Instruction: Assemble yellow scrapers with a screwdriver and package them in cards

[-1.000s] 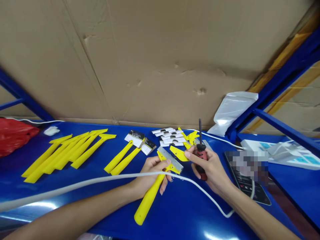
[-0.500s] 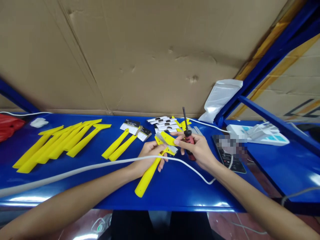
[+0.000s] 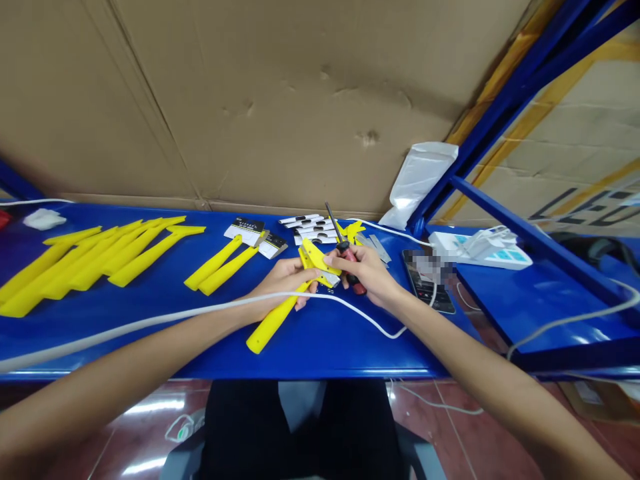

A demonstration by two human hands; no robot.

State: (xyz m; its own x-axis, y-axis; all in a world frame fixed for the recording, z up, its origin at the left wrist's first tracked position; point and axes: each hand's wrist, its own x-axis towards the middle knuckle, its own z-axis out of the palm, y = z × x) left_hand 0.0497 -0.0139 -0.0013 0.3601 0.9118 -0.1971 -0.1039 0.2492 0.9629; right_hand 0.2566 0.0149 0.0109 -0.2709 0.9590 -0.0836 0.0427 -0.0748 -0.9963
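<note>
At the bench (image 3: 340, 350) there, the left grip (image 3: 280, 283) clamps a yellow scraper (image 3: 275, 321); the right grip (image 3: 373, 275) clutches a red-handled screwdriver (image 3: 345, 249) and holds a yellow plate (image 3: 319, 256) over the scraper's head.

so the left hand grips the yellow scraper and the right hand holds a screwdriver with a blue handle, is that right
Not quite: the screwdriver has a red handle, not a blue one, as the head view shows. The left hand does grip the yellow scraper, and the right hand holds the screwdriver.
</note>
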